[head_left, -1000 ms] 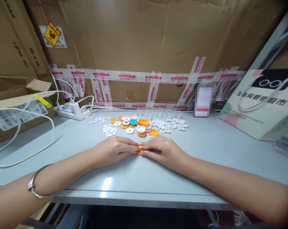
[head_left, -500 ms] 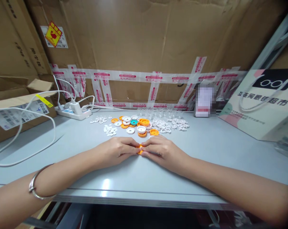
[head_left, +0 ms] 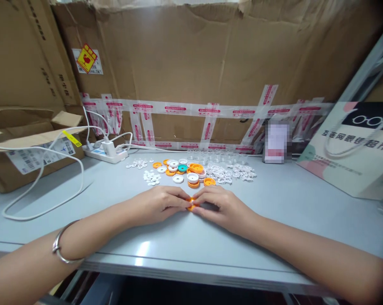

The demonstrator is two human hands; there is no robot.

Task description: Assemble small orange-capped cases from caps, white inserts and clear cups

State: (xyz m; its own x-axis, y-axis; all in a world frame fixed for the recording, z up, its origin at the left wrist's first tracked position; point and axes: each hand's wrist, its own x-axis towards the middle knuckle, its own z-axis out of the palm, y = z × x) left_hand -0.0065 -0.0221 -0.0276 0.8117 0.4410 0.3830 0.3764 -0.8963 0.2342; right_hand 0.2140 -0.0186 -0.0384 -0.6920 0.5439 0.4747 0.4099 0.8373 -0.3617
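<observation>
Between the fingertips of both hands is an orange round plastic piece (head_left: 192,206), low over the grey tabletop (head_left: 166,245); the fingers cover most of it. My left hand (head_left: 162,201) pinches its left side, and my right hand (head_left: 221,206) grips its right side. A small pale spot shows at its middle, too small to make out. Just beyond my fingers lie an orange round piece (head_left: 209,181) and a white cup-like disc (head_left: 192,178) on another orange one. Several more white and orange discs and one teal disc (head_left: 182,168) make up the pile.
Small white discs (head_left: 152,178) lie left of the pile, white openwork pieces (head_left: 232,173) to its right, clear plastic pieces (head_left: 217,157) behind. A power strip (head_left: 107,153) with white cables, a cardboard box (head_left: 35,156), a phone (head_left: 276,144) and a paper bag (head_left: 347,161) stand around.
The camera view has shifted, so the whole scene sits slightly lower and further right. Both hands keep their pinch on the orange piece, with little visible movement of the fingers.
</observation>
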